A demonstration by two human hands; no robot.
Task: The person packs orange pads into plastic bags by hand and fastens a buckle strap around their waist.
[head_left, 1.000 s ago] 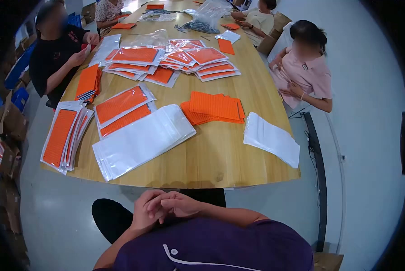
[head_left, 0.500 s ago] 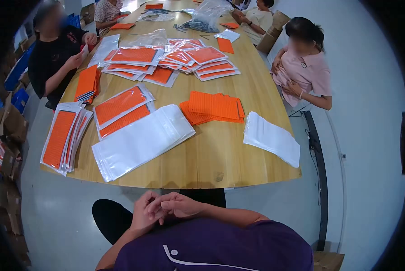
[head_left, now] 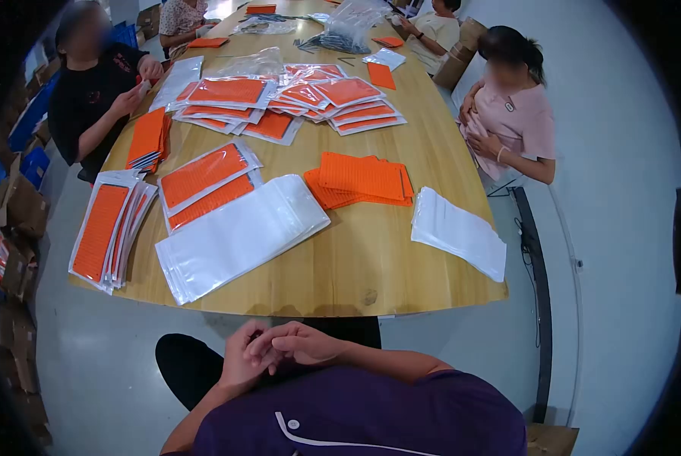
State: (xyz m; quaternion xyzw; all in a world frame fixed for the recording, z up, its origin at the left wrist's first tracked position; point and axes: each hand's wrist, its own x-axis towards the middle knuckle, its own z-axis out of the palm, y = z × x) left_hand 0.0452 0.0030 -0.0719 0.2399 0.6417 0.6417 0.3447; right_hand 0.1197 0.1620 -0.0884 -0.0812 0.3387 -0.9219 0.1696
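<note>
My left hand (head_left: 241, 353) and my right hand (head_left: 304, 343) rest together over my lap, in front of the table's near edge. The fingers of both are curled and loosely laced into each other, and no object shows in them. Nearest to them on the table lies a stack of white plastic bags (head_left: 241, 237). Behind it are orange sheets in clear bags (head_left: 203, 176). Loose orange ridged sheets (head_left: 361, 179) lie fanned in the middle. To the right is a smaller stack of white bags (head_left: 459, 234).
Bagged orange sheets (head_left: 101, 232) lean in a stack at the table's left corner, with a larger pile (head_left: 230, 93) farther back. Co-workers sit along both sides of the wooden table (head_left: 424, 292). Cardboard boxes (head_left: 25, 199) line the left wall.
My hands stay clasped in the same place. The person at the left has shifted their hands slightly, and the person in pink at the right has moved a hand a little.
</note>
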